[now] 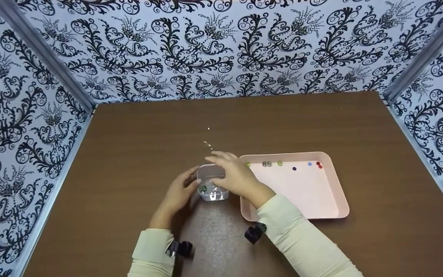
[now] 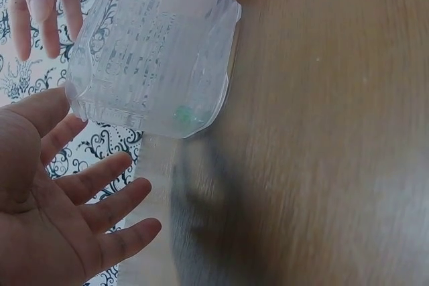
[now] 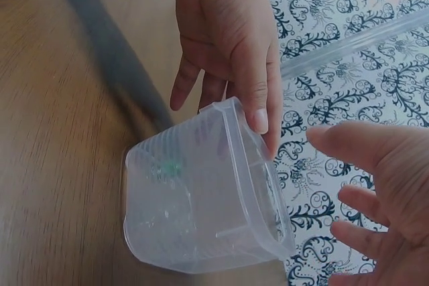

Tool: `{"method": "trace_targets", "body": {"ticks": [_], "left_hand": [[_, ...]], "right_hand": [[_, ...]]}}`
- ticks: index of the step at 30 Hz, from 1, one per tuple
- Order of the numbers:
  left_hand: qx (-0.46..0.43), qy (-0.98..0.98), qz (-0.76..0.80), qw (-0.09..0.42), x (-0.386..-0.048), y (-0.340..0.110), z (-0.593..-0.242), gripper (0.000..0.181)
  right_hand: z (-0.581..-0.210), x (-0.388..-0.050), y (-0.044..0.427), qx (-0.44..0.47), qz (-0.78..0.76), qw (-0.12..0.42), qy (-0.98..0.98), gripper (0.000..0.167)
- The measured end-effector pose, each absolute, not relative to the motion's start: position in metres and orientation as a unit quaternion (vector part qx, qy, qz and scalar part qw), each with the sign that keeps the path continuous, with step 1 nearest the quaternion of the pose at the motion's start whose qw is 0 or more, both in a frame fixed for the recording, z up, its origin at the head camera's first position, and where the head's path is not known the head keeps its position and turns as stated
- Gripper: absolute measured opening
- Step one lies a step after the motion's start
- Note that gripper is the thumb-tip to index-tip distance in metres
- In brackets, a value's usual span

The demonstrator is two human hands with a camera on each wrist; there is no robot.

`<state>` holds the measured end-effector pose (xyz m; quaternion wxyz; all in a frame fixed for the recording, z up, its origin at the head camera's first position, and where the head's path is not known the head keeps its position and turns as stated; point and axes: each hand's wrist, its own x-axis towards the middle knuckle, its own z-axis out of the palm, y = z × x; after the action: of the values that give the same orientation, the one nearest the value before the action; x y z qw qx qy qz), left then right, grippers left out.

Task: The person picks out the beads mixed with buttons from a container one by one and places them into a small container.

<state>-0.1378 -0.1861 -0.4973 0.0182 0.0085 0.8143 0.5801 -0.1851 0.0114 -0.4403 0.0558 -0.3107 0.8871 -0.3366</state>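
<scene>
A clear plastic container [image 1: 214,195] stands upright on the brown table, left of the pink tray. A green bead [image 1: 204,188] lies in its bottom, also seen blurred through the wall in the right wrist view. My left hand [image 1: 176,194] is at the container's left side, thumb and index fingertips touching its rim. In the left wrist view, that hand's other fingers [image 2: 120,199] are spread and apart from the wall. Over the container's right side hovers my right hand [image 1: 237,175], thumb and fingers spread, nothing seen between them.
A shallow pink tray [image 1: 342,200] lies at the right; green, grey, dark, blue and red beads [image 1: 280,163] are scattered along its far side. Tiny white bits [image 1: 208,144] lie on the table [image 1: 148,130] beyond the container. Patterned walls [image 1: 214,50] border the back and sides.
</scene>
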Motion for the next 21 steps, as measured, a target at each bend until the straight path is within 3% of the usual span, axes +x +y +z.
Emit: {"method": "trace_targets", "body": {"ticks": [8, 21], "left_hand": [[0.012, 0.822, 0.569, 0.017, -0.136, -0.188, -0.498, 0.044], [0.021, 0.831, 0.555, 0.024, -0.139, -0.188, -0.497, 0.044]], "right_hand": [[-0.437, -0.182, 0.02, -0.305, -0.3, 0.06, 0.902, 0.072], [-0.432, -0.18, 0.033, -0.312, -0.257, 0.048, 0.913, 0.077]]}}
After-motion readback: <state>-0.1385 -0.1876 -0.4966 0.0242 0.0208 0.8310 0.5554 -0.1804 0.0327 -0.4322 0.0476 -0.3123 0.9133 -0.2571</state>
